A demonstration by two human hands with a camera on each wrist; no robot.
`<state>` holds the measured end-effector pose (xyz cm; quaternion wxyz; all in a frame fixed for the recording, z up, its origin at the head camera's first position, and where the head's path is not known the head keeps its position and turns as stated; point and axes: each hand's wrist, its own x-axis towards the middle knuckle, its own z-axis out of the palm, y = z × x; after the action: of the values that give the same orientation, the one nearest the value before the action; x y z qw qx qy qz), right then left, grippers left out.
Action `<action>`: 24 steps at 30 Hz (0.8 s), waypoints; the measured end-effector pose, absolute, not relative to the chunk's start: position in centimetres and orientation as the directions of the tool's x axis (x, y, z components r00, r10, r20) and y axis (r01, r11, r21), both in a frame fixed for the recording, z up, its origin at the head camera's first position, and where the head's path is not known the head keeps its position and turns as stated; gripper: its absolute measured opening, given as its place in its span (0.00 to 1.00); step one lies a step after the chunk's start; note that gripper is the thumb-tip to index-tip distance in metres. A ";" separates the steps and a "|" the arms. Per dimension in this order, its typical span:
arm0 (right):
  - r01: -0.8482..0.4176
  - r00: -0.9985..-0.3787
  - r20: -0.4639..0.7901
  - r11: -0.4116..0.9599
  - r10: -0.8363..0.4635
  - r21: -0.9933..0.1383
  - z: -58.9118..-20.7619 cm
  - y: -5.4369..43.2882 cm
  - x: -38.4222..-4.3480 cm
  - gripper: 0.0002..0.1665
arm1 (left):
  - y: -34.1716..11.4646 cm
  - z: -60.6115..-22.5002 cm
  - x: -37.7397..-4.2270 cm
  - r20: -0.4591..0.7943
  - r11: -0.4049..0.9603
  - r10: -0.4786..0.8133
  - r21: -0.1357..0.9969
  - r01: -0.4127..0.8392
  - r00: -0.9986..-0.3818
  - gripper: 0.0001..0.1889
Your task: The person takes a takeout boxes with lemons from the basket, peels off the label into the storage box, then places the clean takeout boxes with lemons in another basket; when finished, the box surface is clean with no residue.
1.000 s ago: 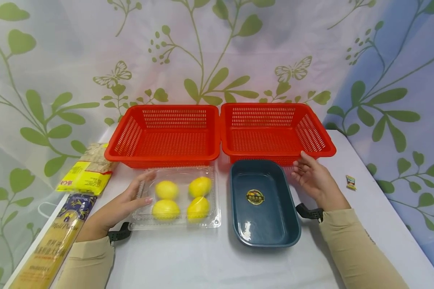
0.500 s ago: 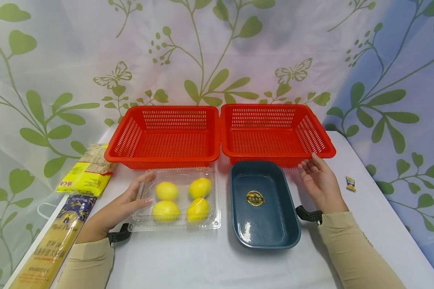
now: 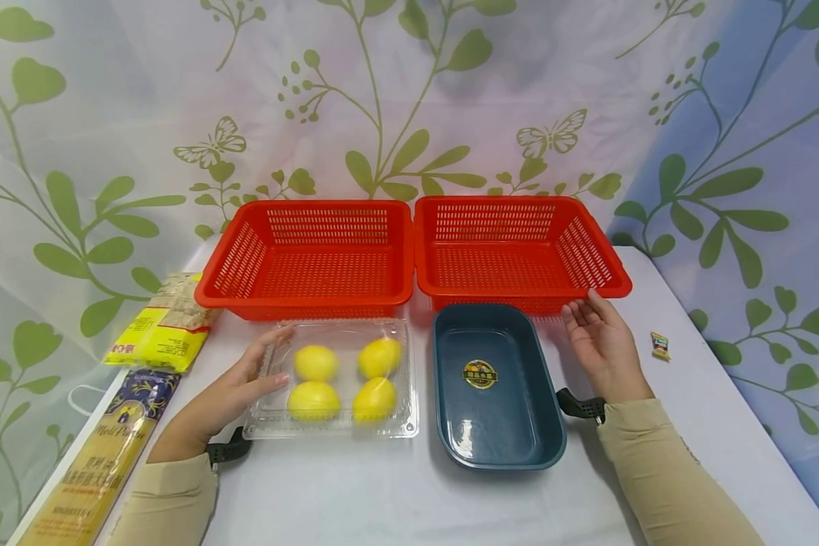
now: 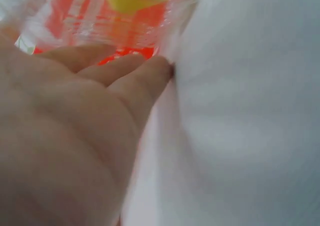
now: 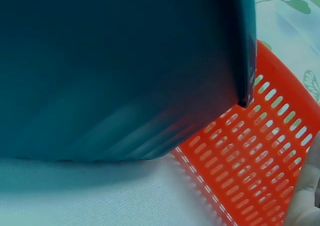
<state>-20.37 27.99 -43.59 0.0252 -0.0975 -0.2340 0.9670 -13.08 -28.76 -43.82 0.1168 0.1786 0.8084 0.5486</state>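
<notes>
Several yellow lemons (image 3: 316,363) sit inside a clear plastic box (image 3: 390,429) at center left. Against the box's left side lies my left hand (image 3: 221,402), thumb near the front and fingers reaching the far corner. The left wrist view shows its fingers (image 4: 135,86) mostly straight beside the box. My right hand (image 3: 606,345) is right of a dark blue tray (image 3: 505,428) with a gold label. Its fingers are loosely bent, fingertips right at the front rim of the right red basket (image 3: 491,291), holding nothing. The tray's outer wall fills much of the right wrist view.
Another red basket (image 3: 307,302) stands beside the first along the back. On the left lie a yellow bag of dry food (image 3: 157,334) and a long pasta packet (image 3: 95,462). A small wrapped snack (image 3: 660,346) is at far right. Patterned fabric backs the white table (image 3: 355,493).
My right hand has moved slightly right, away from the tray's edge. The clear box with the lemons has shifted very slightly right, my left hand still at its side.
</notes>
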 end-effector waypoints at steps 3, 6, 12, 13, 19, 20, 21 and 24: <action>-0.007 -0.979 -0.178 -0.897 0.095 -0.441 -43.7 28.0 -20.4 0.22 | -28.4 -44.0 -13.1 0.021 0.338 0.385 0.927 0.162 -0.923 0.33; -0.014 -0.980 -0.171 -0.898 0.099 -0.439 -43.8 28.0 -20.4 0.20 | -27.8 -43.9 -13.1 0.040 0.302 0.342 0.941 0.150 -0.939 0.30; -0.025 -0.981 -0.160 -0.892 0.109 -0.451 -43.9 27.9 -20.2 0.19 | -26.1 -43.6 -13.0 0.112 0.024 0.209 0.993 0.119 -0.971 0.36; -0.027 -0.981 -0.161 -0.892 0.112 -0.452 -43.9 27.9 -20.2 0.19 | -25.8 -43.6 -12.9 0.113 -0.021 0.177 0.994 0.111 -0.978 0.36; -0.034 -0.978 -0.164 -0.881 0.126 -0.472 -43.9 27.9 -20.2 0.21 | -24.8 -43.4 -12.4 -0.002 -0.222 0.021 0.975 -0.006 -1.000 0.36; -0.035 -0.978 -0.164 -0.878 0.128 -0.478 -43.9 27.8 -20.2 0.21 | -24.7 -43.2 -12.2 -0.028 -0.246 0.007 0.969 -0.028 -1.000 0.35; -0.034 -0.978 -0.164 -0.875 0.129 -0.483 -43.9 27.8 -20.3 0.22 | -24.7 -43.1 -12.0 -0.053 -0.276 0.003 0.960 -0.052 -0.999 0.35; -0.033 -0.979 -0.159 -0.872 0.126 -0.488 -43.9 27.8 -20.3 0.23 | -24.4 -42.2 -11.0 -0.121 -0.358 0.013 0.927 -0.117 -0.993 0.35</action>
<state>-20.33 27.78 -43.88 0.0412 -0.0933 -0.2496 0.9630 -10.99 -24.35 -42.16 0.0394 -0.0463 0.5654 0.8226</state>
